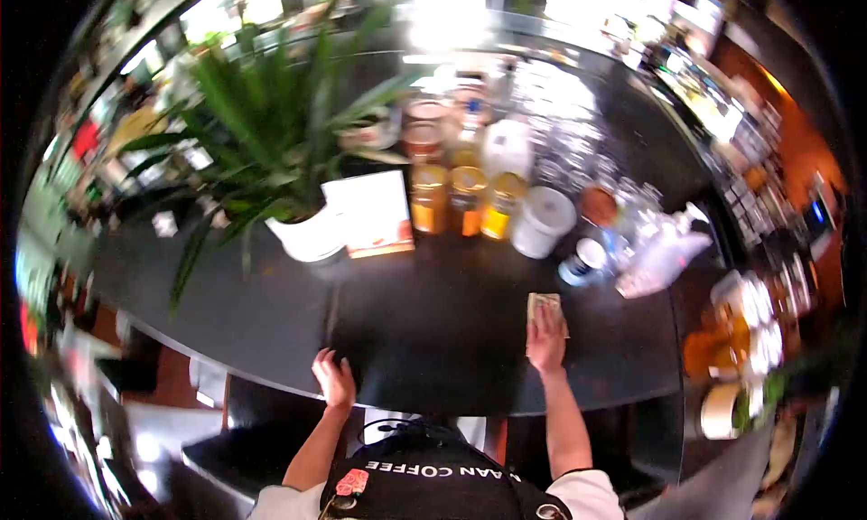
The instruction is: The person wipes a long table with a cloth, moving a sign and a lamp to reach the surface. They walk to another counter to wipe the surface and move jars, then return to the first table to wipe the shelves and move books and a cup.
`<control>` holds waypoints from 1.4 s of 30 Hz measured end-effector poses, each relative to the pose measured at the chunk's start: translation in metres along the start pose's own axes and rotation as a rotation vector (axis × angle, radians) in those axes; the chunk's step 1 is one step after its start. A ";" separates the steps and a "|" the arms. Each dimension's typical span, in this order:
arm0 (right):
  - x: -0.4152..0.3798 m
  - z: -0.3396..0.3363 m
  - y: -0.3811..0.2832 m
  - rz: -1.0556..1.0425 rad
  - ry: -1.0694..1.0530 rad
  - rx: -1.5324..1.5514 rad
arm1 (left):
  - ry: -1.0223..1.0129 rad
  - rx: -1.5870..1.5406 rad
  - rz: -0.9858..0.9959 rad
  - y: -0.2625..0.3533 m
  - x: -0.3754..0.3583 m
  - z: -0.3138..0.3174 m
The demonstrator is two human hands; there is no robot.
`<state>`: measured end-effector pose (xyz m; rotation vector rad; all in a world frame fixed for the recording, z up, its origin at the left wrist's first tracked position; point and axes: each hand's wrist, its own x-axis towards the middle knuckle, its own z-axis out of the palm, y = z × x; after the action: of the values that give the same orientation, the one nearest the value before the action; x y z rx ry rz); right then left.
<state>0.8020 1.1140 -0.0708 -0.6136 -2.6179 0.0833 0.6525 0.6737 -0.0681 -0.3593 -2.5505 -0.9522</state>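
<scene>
The right hand (545, 337) lies over the cloth (545, 299), its fingers laid out long on top; one cannot tell if they pinch it or only press on it. The cloth is on the dark counter (433, 321), near the front edge and off to the person's right; it is small, pale cream and about square, with its far edge poking out past the fingers; its fine marks are too blurred to read. The left hand (335, 380) is at the counter's front edge, with its fingers a bit bent and apart; nothing shows in it.

Past the hands there are three jars (468, 202) in a front row, with yellow and orange showing on them; one cannot tell if that is what is inside or a label. Behind them are one bottle (471, 127) with a blue cap and one white jug (508, 147); to their right stand one white tub (543, 222) and one small blue and white tub (582, 262), and what they hold is hidden; one see-through, pinkish bag (664, 260) lies next; the many glasses (560, 113) behind are too blurred to count. On the left, one white pot (309, 237) holds one big green plant (271, 113); one white card (370, 215) stands just beside it.
</scene>
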 end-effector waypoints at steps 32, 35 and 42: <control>-0.072 -0.058 0.063 0.171 -0.114 -0.025 | -0.096 0.229 0.120 -0.028 0.001 0.010; -0.107 -0.089 0.097 0.236 -0.209 0.164 | -0.097 0.224 0.138 -0.033 -0.001 0.010; -0.126 -0.109 0.247 0.959 -0.147 -0.325 | -0.024 0.207 0.058 -0.019 -0.003 0.013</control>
<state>1.0517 1.2770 -0.0639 -1.9788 -2.2297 -0.0091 0.6442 0.6679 -0.0891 -0.3836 -2.6142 -0.6587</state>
